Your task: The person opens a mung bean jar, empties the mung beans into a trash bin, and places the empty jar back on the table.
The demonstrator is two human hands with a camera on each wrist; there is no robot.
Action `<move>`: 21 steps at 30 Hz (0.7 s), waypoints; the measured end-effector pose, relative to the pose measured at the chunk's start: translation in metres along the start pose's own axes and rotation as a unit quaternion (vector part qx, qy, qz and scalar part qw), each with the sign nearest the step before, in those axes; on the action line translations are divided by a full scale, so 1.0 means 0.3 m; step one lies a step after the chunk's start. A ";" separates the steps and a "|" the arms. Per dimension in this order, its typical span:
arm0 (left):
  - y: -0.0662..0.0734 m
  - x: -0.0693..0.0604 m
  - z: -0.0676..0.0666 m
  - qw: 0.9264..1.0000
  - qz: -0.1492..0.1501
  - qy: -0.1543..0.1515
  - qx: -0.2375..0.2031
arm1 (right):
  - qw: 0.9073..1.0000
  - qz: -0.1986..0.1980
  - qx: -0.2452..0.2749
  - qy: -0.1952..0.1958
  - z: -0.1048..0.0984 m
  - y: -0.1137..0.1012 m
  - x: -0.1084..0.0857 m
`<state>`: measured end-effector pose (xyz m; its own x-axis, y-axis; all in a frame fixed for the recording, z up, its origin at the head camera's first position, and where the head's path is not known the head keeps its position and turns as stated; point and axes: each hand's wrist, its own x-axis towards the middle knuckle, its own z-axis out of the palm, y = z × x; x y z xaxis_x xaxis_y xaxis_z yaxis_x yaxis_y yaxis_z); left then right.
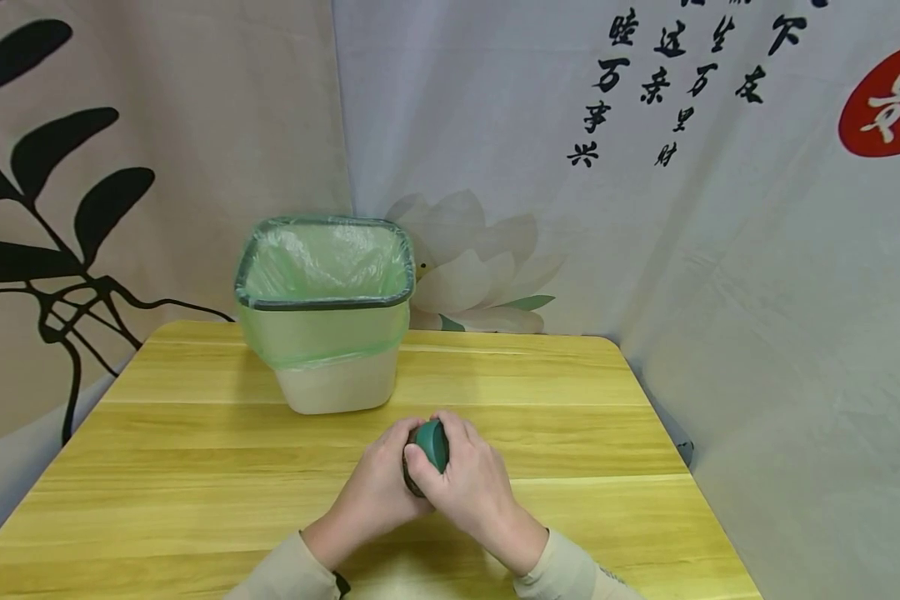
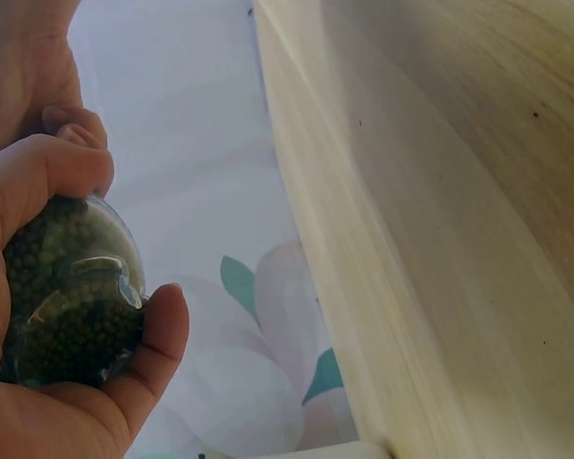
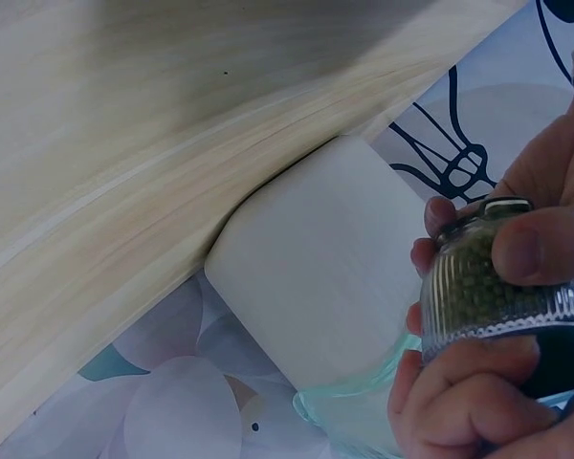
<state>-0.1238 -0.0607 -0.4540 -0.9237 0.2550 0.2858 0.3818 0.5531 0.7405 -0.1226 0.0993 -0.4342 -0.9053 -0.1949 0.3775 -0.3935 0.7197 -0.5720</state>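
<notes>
Both hands meet above the front middle of the table around a small ribbed clear jar point(image 3: 474, 287) filled with small green beans point(image 2: 81, 316). My left hand point(image 1: 382, 487) curls its fingers and thumb round the jar's body. My right hand point(image 1: 471, 483) grips the dark green lid point(image 1: 435, 443), its thumb lying across the near side. In the head view the jar is tilted, with the lid toward the right hand; the fingers hide most of its body. The left wrist view shows the clear base of the jar between finger and thumb.
A pale waste bin point(image 1: 337, 390) lined with a green plastic bag point(image 1: 326, 337) stands on the wooden table point(image 1: 555, 417), toward its back left. Behind the table hangs a printed cloth point(image 1: 495, 125) with a flower and black characters.
</notes>
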 end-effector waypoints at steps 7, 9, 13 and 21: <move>-0.005 -0.003 -0.002 1.000 0.003 0.001 0.000 | 1.000 -0.009 -0.003 0.007 0.006 -0.002 -0.003; -0.008 -0.004 -0.001 1.000 0.006 0.002 0.000 | 1.000 -0.006 -0.001 -0.002 0.003 -0.002 -0.006; -0.019 -0.008 -0.005 1.000 0.016 -0.002 0.004 | 0.998 0.012 0.022 -0.059 -0.019 0.002 -0.008; -0.021 -0.010 -0.021 1.000 0.015 -0.003 0.017 | 0.980 0.056 0.108 -0.160 -0.075 0.006 0.010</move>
<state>-0.1237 -0.0698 -0.4557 -0.9114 0.2765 0.3046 0.4108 0.5711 0.7107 -0.1223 0.1151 -0.4178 -0.9346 -0.3474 0.0759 -0.2829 0.5970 -0.7507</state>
